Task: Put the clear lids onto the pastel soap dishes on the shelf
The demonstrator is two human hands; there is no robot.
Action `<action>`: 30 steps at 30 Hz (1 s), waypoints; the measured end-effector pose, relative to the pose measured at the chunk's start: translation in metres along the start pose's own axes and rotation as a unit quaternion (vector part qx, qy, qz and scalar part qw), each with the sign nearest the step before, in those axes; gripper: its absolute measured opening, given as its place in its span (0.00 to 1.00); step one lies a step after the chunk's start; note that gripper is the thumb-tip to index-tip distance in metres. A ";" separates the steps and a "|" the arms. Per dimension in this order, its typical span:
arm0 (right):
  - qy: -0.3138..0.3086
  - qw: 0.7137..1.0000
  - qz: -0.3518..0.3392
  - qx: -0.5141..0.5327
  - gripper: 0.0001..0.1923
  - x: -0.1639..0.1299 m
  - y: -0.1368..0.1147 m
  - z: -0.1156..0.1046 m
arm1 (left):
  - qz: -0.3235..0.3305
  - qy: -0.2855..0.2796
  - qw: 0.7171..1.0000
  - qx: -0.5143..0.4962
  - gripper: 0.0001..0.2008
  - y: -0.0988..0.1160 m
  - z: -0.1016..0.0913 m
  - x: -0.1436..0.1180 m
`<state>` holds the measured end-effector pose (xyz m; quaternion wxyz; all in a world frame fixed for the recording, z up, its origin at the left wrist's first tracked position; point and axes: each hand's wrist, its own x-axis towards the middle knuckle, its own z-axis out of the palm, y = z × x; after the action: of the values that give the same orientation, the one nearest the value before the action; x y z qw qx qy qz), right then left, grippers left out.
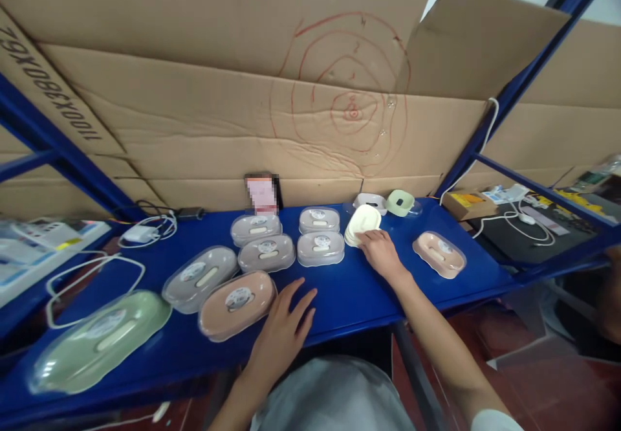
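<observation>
My right hand (381,253) is at a stack of cream-coloured oval pieces (365,221), its fingers closed on the near edge. How many pieces it grips is hidden. My left hand (286,321) is open, fingers spread, at the right end of a pink oval box with a clear lid (235,311); I cannot tell whether it touches the box. Behind it lie several grey oval boxes with clear lids, among them one grey box (320,248) between my hands. A green lidded box (104,340) lies at the far left, and a smaller-looking pink box (439,254) right of my right hand.
A blue table (349,298) carries everything. Behind the cream stack are a pale open box (369,203) and a green one (400,202). A phone (262,193) leans on the cardboard wall (204,127). White cables (148,230) lie at the left; blue posts flank both sides.
</observation>
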<state>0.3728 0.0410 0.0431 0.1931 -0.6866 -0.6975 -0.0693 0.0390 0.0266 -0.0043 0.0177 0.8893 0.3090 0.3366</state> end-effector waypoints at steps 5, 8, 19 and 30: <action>0.053 0.997 -0.033 0.035 0.16 -0.052 -0.015 -0.013 | 0.009 0.004 1.000 -0.018 0.21 0.001 -0.005 0.001; 0.065 0.993 -0.079 0.059 0.15 -0.077 -0.029 -0.009 | 0.031 -0.015 0.999 -0.009 0.23 0.004 -0.008 0.003; 0.061 0.953 -0.229 0.187 0.20 -0.107 -0.068 -0.005 | 0.086 0.011 0.995 0.057 0.30 0.008 -0.010 -0.003; 0.185 0.947 -0.232 0.122 0.21 -0.098 -0.050 0.041 | 0.239 0.011 0.967 0.089 0.18 -0.030 0.020 -0.001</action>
<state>0.3148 -0.0384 -0.0215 0.3798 -0.4517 -0.7927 -0.1525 0.0349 0.0539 -0.0275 -0.1460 0.9315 0.1159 0.3123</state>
